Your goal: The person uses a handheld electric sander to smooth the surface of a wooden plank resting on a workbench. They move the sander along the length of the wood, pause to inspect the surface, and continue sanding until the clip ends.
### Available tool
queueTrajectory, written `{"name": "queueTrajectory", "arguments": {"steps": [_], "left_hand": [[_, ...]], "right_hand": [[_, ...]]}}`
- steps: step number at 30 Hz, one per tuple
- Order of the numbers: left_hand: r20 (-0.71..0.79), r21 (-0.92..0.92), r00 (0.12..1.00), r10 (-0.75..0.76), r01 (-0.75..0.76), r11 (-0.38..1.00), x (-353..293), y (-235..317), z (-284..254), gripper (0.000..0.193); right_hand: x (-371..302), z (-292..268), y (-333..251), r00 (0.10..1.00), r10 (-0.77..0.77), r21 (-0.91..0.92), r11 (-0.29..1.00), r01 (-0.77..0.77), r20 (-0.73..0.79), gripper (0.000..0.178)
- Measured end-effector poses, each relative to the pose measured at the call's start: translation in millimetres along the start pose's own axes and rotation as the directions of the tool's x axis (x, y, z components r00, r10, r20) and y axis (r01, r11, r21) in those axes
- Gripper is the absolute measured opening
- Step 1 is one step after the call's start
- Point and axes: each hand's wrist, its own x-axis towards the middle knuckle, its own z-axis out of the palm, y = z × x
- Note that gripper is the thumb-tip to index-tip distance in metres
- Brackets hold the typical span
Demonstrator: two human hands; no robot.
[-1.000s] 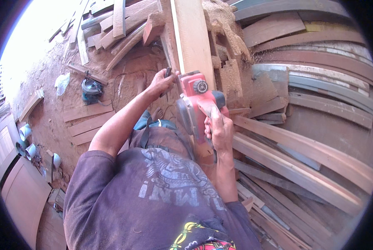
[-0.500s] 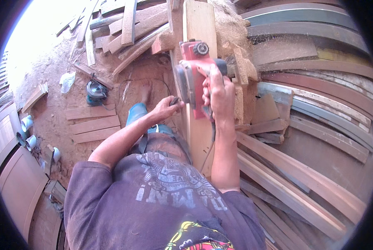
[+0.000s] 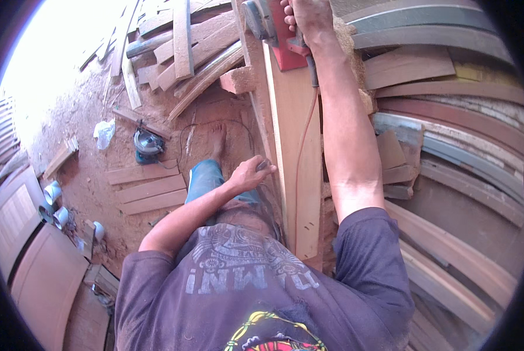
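Note:
A red electric hand planer (image 3: 286, 57) sits on a pale wooden plank (image 3: 297, 111) at the top of the view, partly cut off by the upper edge. My right hand (image 3: 312, 21) is wrapped round its handle, the arm stretched far forward. From the planer's rear an orange-brown cord (image 3: 303, 134) trails back along the plank. My left hand (image 3: 250, 175) is closed just left of the plank's edge, on a small dark thing that I cannot make out.
A circular saw (image 3: 148, 143) lies on the dusty ground at left, beside short boards (image 3: 153, 195). Offcuts (image 3: 206, 50) pile up at the far left. Long boards (image 3: 449, 114) are stacked along the right. Wood shavings (image 3: 355, 55) heap beside the plank. Panelled doors (image 3: 48, 269) lie at lower left.
My right hand has pushed the planer forward along the plank, away from me. My left hand has come away from the planer's side and now sits lower and nearer.

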Motion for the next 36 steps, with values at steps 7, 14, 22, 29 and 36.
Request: {"name": "queueTrajectory", "arguments": {"steps": [7, 14, 22, 29, 36], "left_hand": [[-0.339, -0.109, 0.927, 0.162, -0.209, 0.972, -20, -56, -53, 0.025], [-0.762, -0.469, 0.645, 0.05, -0.604, 0.644, -109, -27, -183, 0.034], [-0.313, 0.011, 0.639, 0.703, -0.738, 0.675, -131, 122, -106, 0.049], [-0.135, 0.143, 0.722, 0.679, -0.664, 0.734, -45, 109, -80, 0.039], [-0.135, 0.196, 0.74, 0.659, -0.632, 0.75, -49, 113, -82, 0.033]], "right_hand": [[-156, -64, 28, 0.997, -0.02, 0.107, 0.994, 0.012, 0.07, 0.064], [-432, -163, 75, 0.974, 0.21, 0.012, 0.978, -0.21, -0.079, 0.06], [-637, -198, 94, 0.828, 0.464, 0.013, 0.874, -0.485, -0.314, 0.051], [-686, -212, 122, 0.803, 0.505, 0.003, 0.847, -0.531, -0.316, 0.041], [-655, -206, 126, 0.833, 0.472, 0.006, 0.871, -0.492, -0.288, 0.042]]}}
